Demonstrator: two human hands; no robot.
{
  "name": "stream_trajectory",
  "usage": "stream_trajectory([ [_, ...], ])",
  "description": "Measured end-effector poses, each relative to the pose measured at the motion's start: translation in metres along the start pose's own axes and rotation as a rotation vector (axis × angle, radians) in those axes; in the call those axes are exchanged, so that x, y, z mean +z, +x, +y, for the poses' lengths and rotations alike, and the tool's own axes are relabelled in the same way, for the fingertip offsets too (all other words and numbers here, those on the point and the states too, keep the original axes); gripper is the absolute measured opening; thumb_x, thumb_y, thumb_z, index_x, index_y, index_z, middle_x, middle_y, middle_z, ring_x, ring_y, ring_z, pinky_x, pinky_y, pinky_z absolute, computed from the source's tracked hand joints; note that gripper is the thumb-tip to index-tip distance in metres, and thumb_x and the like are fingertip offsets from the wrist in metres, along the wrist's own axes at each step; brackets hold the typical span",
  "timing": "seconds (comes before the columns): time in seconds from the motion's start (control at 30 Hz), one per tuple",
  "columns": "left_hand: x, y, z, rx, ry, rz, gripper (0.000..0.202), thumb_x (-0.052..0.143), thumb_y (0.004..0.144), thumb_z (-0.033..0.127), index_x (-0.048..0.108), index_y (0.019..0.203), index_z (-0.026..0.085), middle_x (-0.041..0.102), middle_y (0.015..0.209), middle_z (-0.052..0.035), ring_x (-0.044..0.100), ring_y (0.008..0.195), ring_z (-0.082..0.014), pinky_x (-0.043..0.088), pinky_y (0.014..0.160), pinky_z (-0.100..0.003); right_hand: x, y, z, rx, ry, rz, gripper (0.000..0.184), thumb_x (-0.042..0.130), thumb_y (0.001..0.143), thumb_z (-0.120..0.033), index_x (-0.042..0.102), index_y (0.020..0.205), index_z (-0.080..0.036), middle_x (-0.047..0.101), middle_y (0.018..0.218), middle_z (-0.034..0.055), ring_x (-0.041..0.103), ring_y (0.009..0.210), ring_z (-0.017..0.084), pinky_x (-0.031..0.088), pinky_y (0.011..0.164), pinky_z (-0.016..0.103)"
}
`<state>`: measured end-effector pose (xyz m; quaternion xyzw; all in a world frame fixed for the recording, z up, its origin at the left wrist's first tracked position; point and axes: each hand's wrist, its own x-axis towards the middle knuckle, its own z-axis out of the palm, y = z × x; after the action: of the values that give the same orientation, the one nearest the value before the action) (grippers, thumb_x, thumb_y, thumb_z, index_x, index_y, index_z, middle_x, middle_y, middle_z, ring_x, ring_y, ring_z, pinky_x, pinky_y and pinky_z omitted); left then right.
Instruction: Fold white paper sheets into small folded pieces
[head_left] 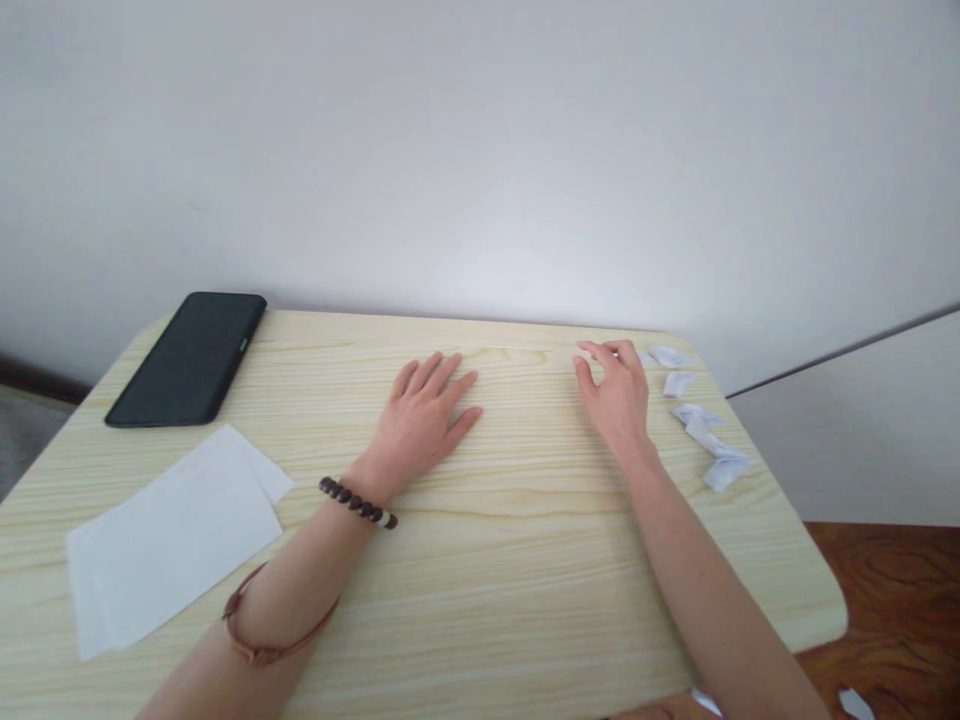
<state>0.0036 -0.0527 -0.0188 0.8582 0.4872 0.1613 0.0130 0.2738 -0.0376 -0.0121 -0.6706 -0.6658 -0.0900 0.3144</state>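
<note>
My left hand lies palm down on the pale wooden table, its fingers spread and nothing under them that I can see. A dark bead bracelet circles that wrist. Toward the table's far right, my right hand has curved fingers, with a gap between thumb and forefinger and no object visible there. Just right of it lie several small folded white papers, in a loose row along the right edge. The papers closest to the hand are partly hidden behind its fingers.
A few white paper sheets overlap at the left of the table. Behind them rests a black tablet-like device. The white wall runs along the back edge. Scraps of paper lie on the brown floor.
</note>
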Motion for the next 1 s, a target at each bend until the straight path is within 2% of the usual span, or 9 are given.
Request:
stream_trajectory([
  [0.13,0.0,0.001,0.0,0.005,0.01,-0.003,0.046,0.04,0.096,0.043,0.052,0.134,0.021,0.041,0.149,-0.0084,0.033,0.139,-0.0281,0.025,0.115,-0.048,0.011,-0.012,-0.023,-0.003,0.117,-0.066,0.025,0.049,0.089,-0.025,0.069,0.101,-0.016,0.06,0.084,0.0075,0.06,0.082,0.021,0.048,0.082,0.035],
  [0.23,-0.003,-0.001,0.002,-0.01,0.017,-0.012,0.045,0.039,0.096,0.042,0.05,0.135,0.022,0.04,0.15,-0.0081,0.032,0.14,-0.028,0.026,0.115,-0.047,0.019,-0.024,-0.048,-0.127,0.222,-0.215,0.025,0.045,0.092,-0.024,0.067,0.102,-0.018,0.062,0.095,0.0087,0.06,0.089,0.021,0.048,0.085,0.033],
  [0.43,-0.007,-0.028,0.012,-0.059,0.077,-0.027,0.051,0.039,0.097,0.042,0.04,0.143,0.02,0.034,0.153,-0.0102,0.028,0.142,-0.0301,0.024,0.115,-0.051,0.028,-0.038,-0.099,-0.232,0.197,-0.285,0.028,0.044,0.093,-0.023,0.065,0.112,-0.019,0.06,0.103,0.01,0.058,0.095,0.022,0.047,0.088,0.035],
  [0.53,-0.023,-0.053,0.005,-0.05,0.119,-0.086,0.049,0.04,0.097,0.039,0.04,0.142,0.018,0.036,0.151,-0.0104,0.031,0.14,-0.0292,0.027,0.114,-0.051,0.029,-0.039,-0.103,-0.233,0.211,-0.29,0.028,0.046,0.092,-0.024,0.065,0.112,-0.018,0.06,0.103,0.01,0.058,0.095,0.022,0.046,0.088,0.035],
  [0.63,-0.054,-0.081,-0.02,-0.09,0.177,-0.151,0.053,0.054,0.089,0.046,0.048,0.134,0.02,0.047,0.141,-0.0133,0.041,0.131,-0.0331,0.038,0.105,-0.051,0.029,-0.039,-0.101,-0.235,0.2,-0.291,0.029,0.047,0.092,-0.024,0.066,0.112,-0.017,0.06,0.102,0.0102,0.059,0.093,0.023,0.047,0.087,0.036],
  [0.73,-0.089,-0.11,-0.052,-0.242,0.334,-0.152,0.064,0.069,0.071,0.059,0.055,0.119,0.017,0.056,0.119,-0.0154,0.054,0.109,-0.0371,0.048,0.088,-0.055,0.029,-0.039,-0.1,-0.255,0.153,-0.305,0.031,0.047,0.092,-0.024,0.064,0.117,-0.018,0.06,0.1,0.01,0.058,0.091,0.024,0.046,0.086,0.038],
  [0.8,-0.105,-0.127,-0.067,-0.315,0.4,-0.198,0.062,0.068,0.071,0.061,0.055,0.112,0.017,0.058,0.108,-0.0129,0.057,0.099,-0.0354,0.05,0.081,-0.052,0.029,-0.04,-0.1,-0.265,0.141,-0.323,0.032,0.046,0.092,-0.024,0.063,0.119,-0.019,0.06,0.096,0.0089,0.057,0.09,0.024,0.046,0.085,0.039],
  [0.93,-0.107,-0.15,-0.07,-0.377,0.268,-0.306,0.059,0.061,0.075,0.062,0.052,0.113,0.018,0.059,0.111,-0.0134,0.058,0.103,-0.0351,0.052,0.082,-0.048,0.028,-0.041,-0.1,-0.264,0.118,-0.335,0.032,0.046,0.092,-0.026,0.063,0.118,-0.018,0.061,0.091,0.0086,0.057,0.091,0.025,0.045,0.086,0.039],
  [1.0,-0.098,-0.157,-0.064,-0.436,0.245,-0.264,0.054,0.053,0.083,0.058,0.052,0.117,0.016,0.059,0.118,-0.0146,0.056,0.111,-0.0353,0.051,0.087,-0.05,0.028,-0.041,-0.099,-0.278,0.119,-0.331,0.033,0.047,0.091,-0.026,0.063,0.119,-0.018,0.062,0.092,0.0086,0.056,0.09,0.025,0.045,0.086,0.039],
])
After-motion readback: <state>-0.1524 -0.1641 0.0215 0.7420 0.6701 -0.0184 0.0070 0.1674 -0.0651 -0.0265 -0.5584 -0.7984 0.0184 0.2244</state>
